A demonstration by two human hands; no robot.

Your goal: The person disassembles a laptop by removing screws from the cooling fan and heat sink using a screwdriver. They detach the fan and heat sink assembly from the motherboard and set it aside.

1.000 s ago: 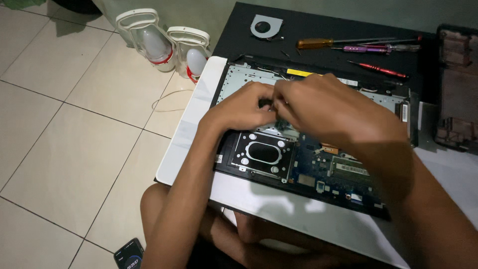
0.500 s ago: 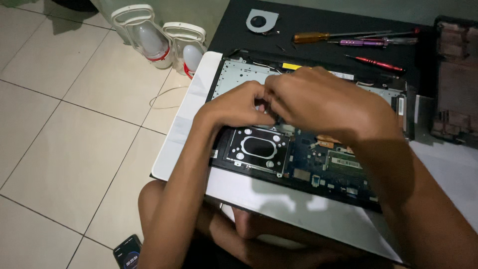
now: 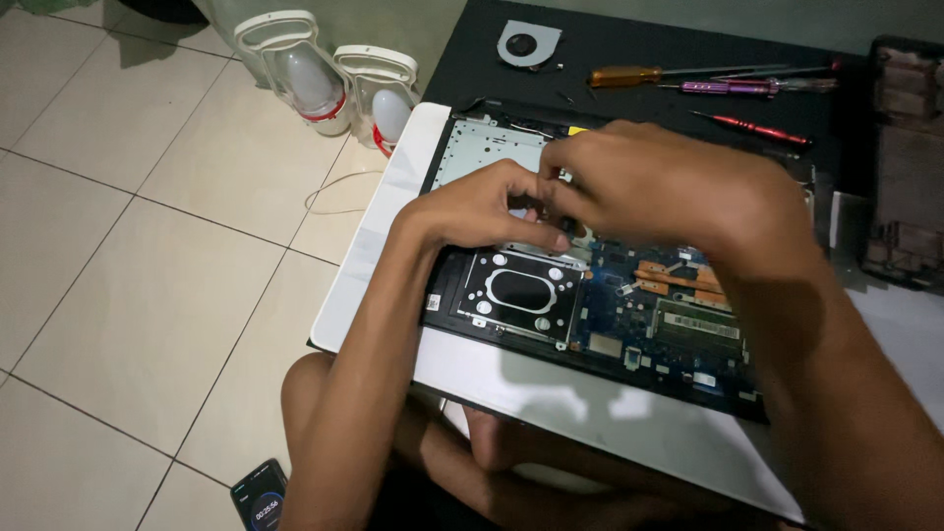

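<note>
Blue laptop board [image 3: 678,295] sits under both hands, left hand [image 3: 482,208] and right hand [image 3: 669,187], fingertips pinched together.

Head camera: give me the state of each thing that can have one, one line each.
Laptop: opened up, circuit board bare.
Left hand: fingers pinched over the laptop's middle; what they hold is hidden.
Right hand: fingers meeting the left's, grip hidden.
Fan: out, lying on the black mat.
Screwdrivers: lying on the mat, untouched.
Phone: screen lit, on the floor.
</note>
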